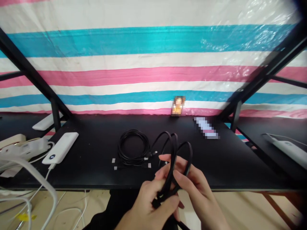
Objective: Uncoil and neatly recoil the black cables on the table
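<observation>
A black cable [176,153] is bent into several upright loops in front of me, over the near edge of the black table. My left hand [153,203] is closed round the lower part of the loops, thumb on top. Just to its right, my right hand [198,183] pinches the same loops between thumb and fingers. Part of the cable is hidden behind my fingers, and one length hangs down below my hands. On the table, left of my hands, lies a round coil of black cable [119,145], with connectors and small white tips beside it.
A white power bank [63,145] with a plugged-in white cable lies on the left. Further left are a power strip [35,148] and white cords. A blurred figure [177,106] and a blurred flat item [206,127] are at the back. Black frame bars [35,75] slant at both sides.
</observation>
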A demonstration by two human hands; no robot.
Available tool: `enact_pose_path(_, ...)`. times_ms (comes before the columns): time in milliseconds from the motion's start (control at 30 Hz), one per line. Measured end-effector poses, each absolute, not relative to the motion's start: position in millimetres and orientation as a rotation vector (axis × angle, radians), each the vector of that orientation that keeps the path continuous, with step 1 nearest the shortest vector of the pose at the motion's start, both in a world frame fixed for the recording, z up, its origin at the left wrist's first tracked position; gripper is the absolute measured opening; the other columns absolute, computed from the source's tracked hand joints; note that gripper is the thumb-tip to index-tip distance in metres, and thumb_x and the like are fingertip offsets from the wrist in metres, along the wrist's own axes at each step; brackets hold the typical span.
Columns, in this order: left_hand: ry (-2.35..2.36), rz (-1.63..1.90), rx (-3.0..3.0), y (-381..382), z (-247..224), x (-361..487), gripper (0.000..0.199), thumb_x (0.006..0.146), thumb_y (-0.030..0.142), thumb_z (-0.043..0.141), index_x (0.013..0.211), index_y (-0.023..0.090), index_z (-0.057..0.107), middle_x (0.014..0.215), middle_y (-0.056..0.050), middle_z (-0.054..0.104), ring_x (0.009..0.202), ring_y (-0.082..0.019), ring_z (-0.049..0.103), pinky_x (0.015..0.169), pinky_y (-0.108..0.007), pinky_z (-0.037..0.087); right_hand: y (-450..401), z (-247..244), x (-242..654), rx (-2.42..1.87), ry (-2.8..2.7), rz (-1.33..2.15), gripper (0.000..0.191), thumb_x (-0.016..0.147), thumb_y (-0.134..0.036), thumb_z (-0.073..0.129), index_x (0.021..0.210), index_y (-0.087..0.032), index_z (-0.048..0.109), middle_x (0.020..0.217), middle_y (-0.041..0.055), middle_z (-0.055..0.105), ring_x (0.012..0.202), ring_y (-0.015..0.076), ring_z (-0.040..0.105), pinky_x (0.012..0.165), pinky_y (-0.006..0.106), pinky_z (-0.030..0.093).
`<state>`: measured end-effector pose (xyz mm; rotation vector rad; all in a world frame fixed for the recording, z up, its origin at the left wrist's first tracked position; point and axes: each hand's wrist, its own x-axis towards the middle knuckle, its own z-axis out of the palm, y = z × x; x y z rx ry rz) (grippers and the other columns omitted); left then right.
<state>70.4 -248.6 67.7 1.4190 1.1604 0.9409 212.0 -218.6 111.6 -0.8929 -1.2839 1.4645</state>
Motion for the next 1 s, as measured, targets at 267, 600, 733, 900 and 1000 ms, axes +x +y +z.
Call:
enact_pose_path(267, 1.209, 1.141, 1.422, -255, 79, 74, 0.026, 0.082, 0.041, 0.060, 0.100, 0.027, 0.070, 0.104, -0.009, 0.070, 0.099, -0.025, 0.063, 0.082, -0.034, 0.052, -229, 115, 231, -0.988, -1.609, 1.017, 0.027, 0.091, -0.034, 0.050, 0.109, -0.031, 0.069, 0.116, 0.0048, 0.067, 0.103, 0.0258, 0.063, 0.075, 0.032, 0.058)
enact_pose_path(600, 1.142, 1.817, 1.105, -244, 88, 52, 0.022, 0.096, 0.036, 0.039, 0.099, 0.022, 0.055, 0.057, 0.004, 0.060, 0.061, -0.013, 0.062, 0.067, -0.027, 0.048, -215, 100, 290, -1.012, -1.562, 0.667, 0.035, 0.096, -0.033, 0.043, 0.081, -0.019, 0.071, 0.091, 0.0096, 0.066, 0.082, 0.0211, 0.063, 0.062, 0.028, 0.054)
enact_pose_path(733, 1.154, 1.942, 1.068, -255, 93, 50, 0.017, 0.093, 0.036, 0.045, 0.091, 0.021, 0.053, 0.044, 0.008, 0.050, 0.045, -0.012, 0.056, 0.049, -0.023, 0.044, -214, 96, 298, -1.015, -1.365, 0.605, 0.033, 0.093, -0.036, 0.051, 0.069, -0.017, 0.064, 0.080, 0.0074, 0.061, 0.068, 0.0162, 0.059, 0.045, 0.021, 0.048)
enact_pose_path(900, 1.339, 1.920, 1.166, -260, 103, 49, 0.015, 0.085, 0.028, 0.060, 0.083, 0.023, 0.046, 0.043, 0.012, 0.046, 0.035, -0.006, 0.047, 0.040, -0.017, 0.038, -210, 91, 293, -1.049, -1.230, 0.569, 0.030, 0.089, -0.038, 0.057, 0.070, -0.016, 0.062, 0.083, 0.0071, 0.060, 0.058, 0.0131, 0.056, 0.039, 0.021, 0.043)
enact_pose_path(1000, 1.436, 1.799, 1.298, -257, 105, 39, 0.016, 0.091, 0.034, 0.050, 0.100, 0.022, 0.055, 0.046, 0.009, 0.050, 0.051, -0.011, 0.061, 0.056, -0.022, 0.051, -213, 89, 294, -1.066, -1.188, 0.507, 0.028, 0.090, -0.037, 0.055, 0.073, -0.016, 0.061, 0.084, 0.0058, 0.061, 0.050, 0.0100, 0.052, 0.039, 0.023, 0.041)
